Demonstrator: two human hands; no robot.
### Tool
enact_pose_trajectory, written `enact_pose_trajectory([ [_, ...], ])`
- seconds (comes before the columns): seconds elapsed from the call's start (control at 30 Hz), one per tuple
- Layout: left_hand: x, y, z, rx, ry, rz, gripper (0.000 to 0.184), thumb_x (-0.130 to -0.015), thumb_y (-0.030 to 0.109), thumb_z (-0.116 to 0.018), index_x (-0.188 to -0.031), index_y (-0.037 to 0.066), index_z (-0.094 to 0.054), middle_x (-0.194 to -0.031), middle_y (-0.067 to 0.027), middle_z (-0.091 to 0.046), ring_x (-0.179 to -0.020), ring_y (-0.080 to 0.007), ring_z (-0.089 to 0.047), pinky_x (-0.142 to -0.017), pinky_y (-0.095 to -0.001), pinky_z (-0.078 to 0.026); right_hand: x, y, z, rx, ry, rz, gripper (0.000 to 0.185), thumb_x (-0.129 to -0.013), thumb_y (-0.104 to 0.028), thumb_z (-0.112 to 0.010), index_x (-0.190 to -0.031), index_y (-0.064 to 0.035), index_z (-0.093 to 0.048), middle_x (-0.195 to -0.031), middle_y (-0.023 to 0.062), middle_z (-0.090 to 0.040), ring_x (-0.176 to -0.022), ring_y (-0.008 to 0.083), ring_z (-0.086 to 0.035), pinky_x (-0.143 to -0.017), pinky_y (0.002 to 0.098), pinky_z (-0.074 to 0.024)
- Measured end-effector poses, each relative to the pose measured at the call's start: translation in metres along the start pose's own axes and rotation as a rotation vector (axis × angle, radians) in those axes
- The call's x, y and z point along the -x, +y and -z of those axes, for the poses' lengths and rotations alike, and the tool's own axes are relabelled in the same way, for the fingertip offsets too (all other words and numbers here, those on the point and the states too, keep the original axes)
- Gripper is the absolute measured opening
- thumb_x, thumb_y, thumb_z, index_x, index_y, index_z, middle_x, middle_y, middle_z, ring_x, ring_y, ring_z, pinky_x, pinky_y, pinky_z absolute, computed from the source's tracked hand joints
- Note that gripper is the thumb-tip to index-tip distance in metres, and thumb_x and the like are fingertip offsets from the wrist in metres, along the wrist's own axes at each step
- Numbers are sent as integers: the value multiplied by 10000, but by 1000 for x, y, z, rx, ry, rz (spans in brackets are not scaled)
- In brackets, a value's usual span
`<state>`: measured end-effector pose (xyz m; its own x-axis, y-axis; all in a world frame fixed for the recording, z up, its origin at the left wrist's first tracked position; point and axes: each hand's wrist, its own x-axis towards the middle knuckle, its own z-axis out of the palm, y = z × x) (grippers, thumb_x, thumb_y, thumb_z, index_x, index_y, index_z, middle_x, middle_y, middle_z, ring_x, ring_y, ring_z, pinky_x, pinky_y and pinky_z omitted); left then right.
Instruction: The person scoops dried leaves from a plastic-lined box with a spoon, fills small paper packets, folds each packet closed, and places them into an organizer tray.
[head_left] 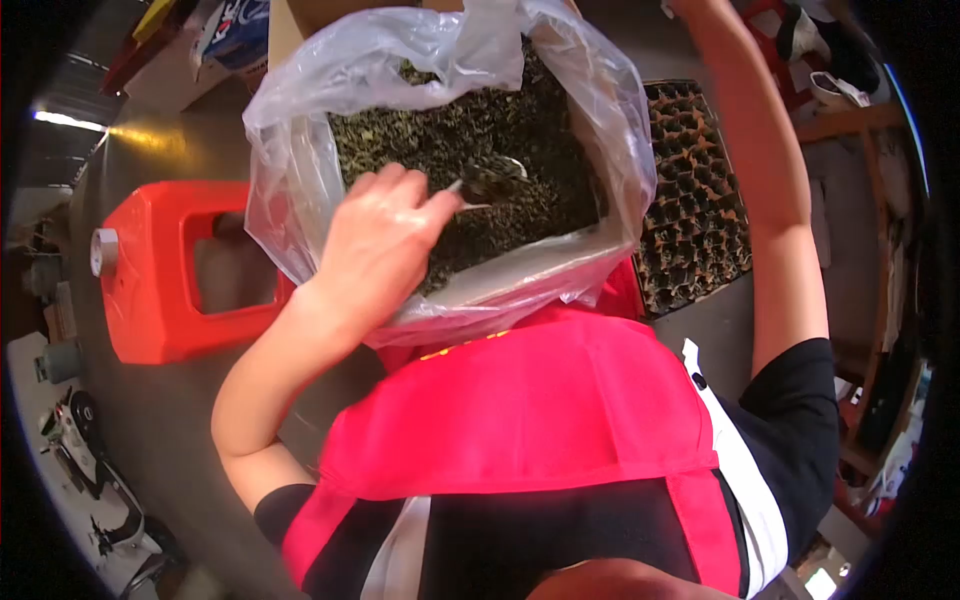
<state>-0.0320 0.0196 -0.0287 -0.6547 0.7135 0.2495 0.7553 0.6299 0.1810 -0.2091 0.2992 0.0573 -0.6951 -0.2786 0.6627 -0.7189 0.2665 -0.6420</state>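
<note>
My left hand is closed around the handle of a pale scoop, over the near-left part of a box. Dark, dried, leaf-like material fills the box, and some of it lies on the scoop. A clear plastic bag lines the box and folds out over its rim. My right arm stretches up past a tray of small brown cells holding dark material. At the top edge, my right hand is almost wholly cut off, so its fingers cannot be made out.
A red plastic jerrycan with a white cap lies left of the box. Behind it is a blue and white package. A scooter stands at the lower left. Wooden framing and a red stool-like item are at the right.
</note>
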Motion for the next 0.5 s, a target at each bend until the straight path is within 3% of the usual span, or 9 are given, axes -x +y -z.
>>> enact_pose_trajectory([
  [0.07, 11, -2, 6, -50, -17, 24, 184, -841, 47, -661, -1018, 90, -685, -797, -100, -558, -813, -292, -576, -725, -410, -486, 27, -26, 17, 214, -69, 171, 220, -910, 15, -595, -1118, -39, -548, -959, 40, -563, -936, 132, -564, -784, 281, -490],
  [0.13, 18, 0, 15, -95, -35, 62, 195, -848, 54, -659, -1037, 94, -684, -808, -91, -556, -823, -285, -572, -740, -406, -472, 63, -63, 39, 594, -385, 227, 263, -858, -13, -646, -1116, -34, -601, -1115, 85, -603, -1057, 230, -590, -941, 353, -467],
  [0.17, 20, 1, 20, -119, -38, 78, 197, -851, 57, -660, -1043, 96, -683, -812, -88, -556, -826, -282, -570, -745, -405, -465, 78, -67, 41, 746, -592, 365, 277, -837, -55, -658, -1113, -42, -657, -1222, 108, -637, -1130, 313, -607, -1061, 409, -428],
  [0.23, 22, 3, 26, -147, -45, 106, 198, -855, 65, -661, -1049, 100, -683, -816, -83, -554, -831, -279, -567, -752, -405, -451, 97, -80, -1, 611, -680, 553, 156, -797, -175, -666, -934, -101, -662, -952, 65, -616, -969, 262, -654, -981, 434, -509],
  [0.3, 22, 4, 29, -163, -49, 128, 196, -859, 72, -662, -1051, 105, -683, -816, -81, -553, -832, -278, -564, -754, -405, -439, 126, -67, -26, 565, -736, 592, 134, -745, -170, -643, -843, -80, -624, -947, 52, -535, -943, 242, -597, -1045, 431, -451],
  [0.33, 22, 4, 31, -169, -51, 127, 196, -861, 71, -660, -1052, 107, -683, -821, -82, -556, -831, -277, -563, -749, -402, -435, 137, -61, -33, 524, -788, 532, 136, -746, -157, -658, -846, -72, -624, -1027, 71, -544, -1014, 244, -597, -1051, 451, -442],
  [0.43, 21, 5, 31, -177, -56, 139, 198, -862, 73, -660, -1056, 105, -683, -825, -82, -561, -833, -278, -565, -754, -404, -435, 157, -49, -48, 310, -863, 300, 142, -793, -78, -637, -930, -42, -641, -1164, 141, -550, -1092, 281, -586, -1004, 438, -466],
  [0.47, 21, 5, 31, -176, -55, 145, 200, -862, 74, -661, -1058, 104, -684, -825, -82, -562, -834, -278, -565, -755, -405, -435, 162, -50, -50, 237, -833, 250, 318, -819, -7, -636, -1131, -67, -643, -1261, 166, -523, -1043, 334, -610, -908, 440, -518],
  [0.5, 21, 5, 31, -174, -55, 149, 201, -862, 74, -662, -1060, 103, -684, -825, -82, -564, -834, -278, -565, -756, -405, -435, 164, -52, -51, 228, -820, 200, 350, -831, -6, -627, -1173, -78, -623, -1249, 169, -525, -1019, 333, -622, -886, 431, -529],
])
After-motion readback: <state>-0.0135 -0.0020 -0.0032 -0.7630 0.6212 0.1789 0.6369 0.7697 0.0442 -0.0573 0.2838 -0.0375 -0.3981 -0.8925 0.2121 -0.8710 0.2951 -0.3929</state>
